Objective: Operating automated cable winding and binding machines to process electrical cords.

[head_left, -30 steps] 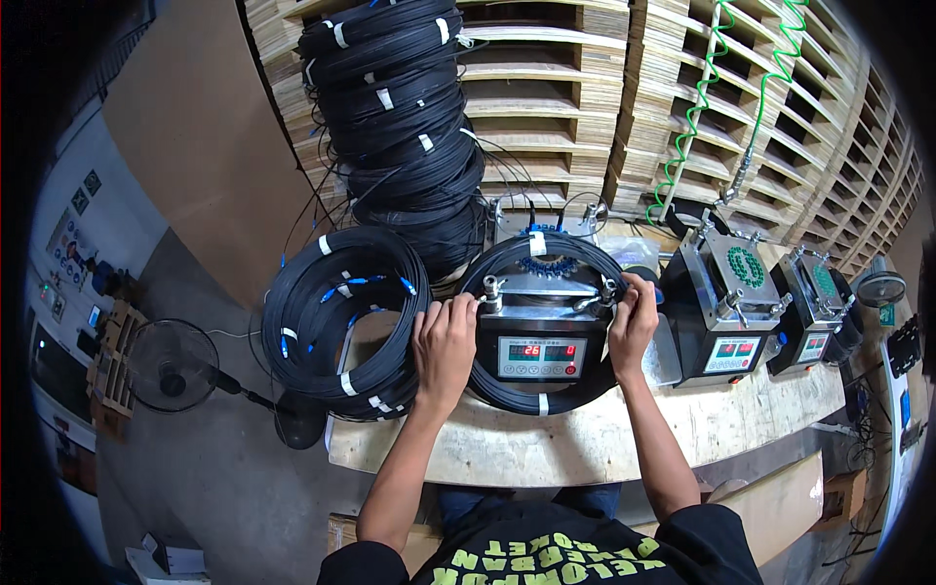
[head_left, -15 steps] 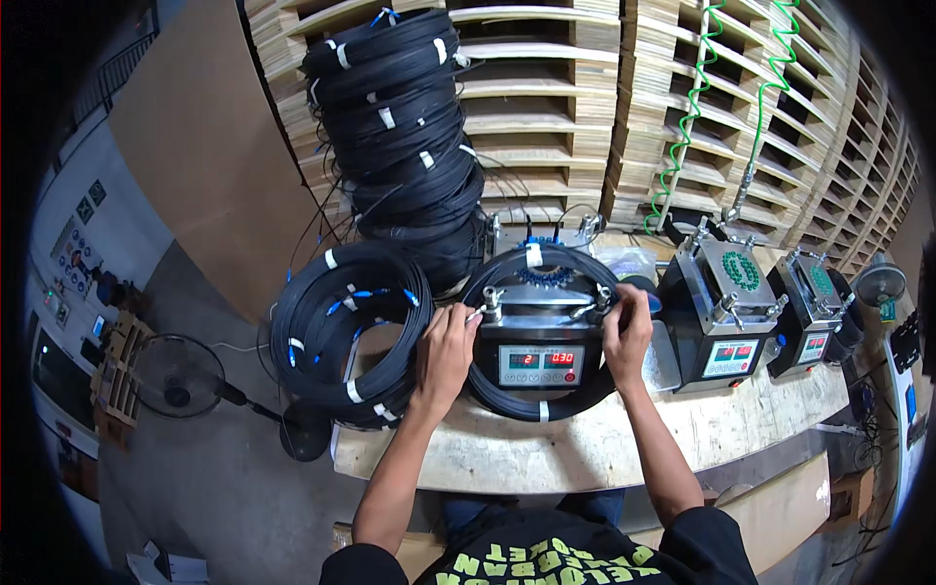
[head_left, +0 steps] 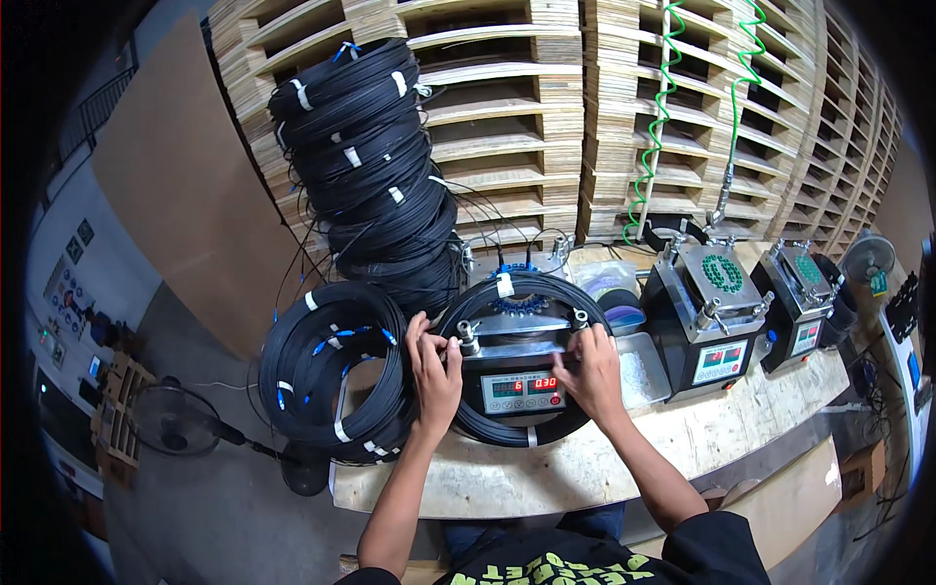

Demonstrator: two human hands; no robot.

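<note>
A black bench machine (head_left: pixel 471 390) with a lit red display stands in front of me, its metal top fitted with clamp posts. A coil of black cable (head_left: pixel 531 436), tied with white bands, hangs around its front. My left hand (head_left: pixel 436 375) is at the coil's left rim, thumb beside the left clamp post (head_left: pixel 468 338), fingers apart. Just below the right clamp post (head_left: pixel 581 320) is my right hand (head_left: pixel 595 375), its thumb smeared by motion; its grip is unclear. Blue connectors (head_left: pixel 522 304) ring the machine's top plate, and two black leads rise behind.
Left of the machine sit more black cable coils (head_left: pixel 336 429), with a tall coil stack (head_left: pixel 375 210) behind. To the right are a clear tray (head_left: pixel 639 370) and two similar machines (head_left: pixel 697 336) (head_left: pixel 795 317). Wooden pallets (head_left: pixel 507 146) rise behind the wooden table (head_left: pixel 565 478).
The view has shifted, so the bench sits lower and further left. My left hand's fingers have spread from their pinch at the clamp lever. The right hand has come inward, and the display digit has changed.
</note>
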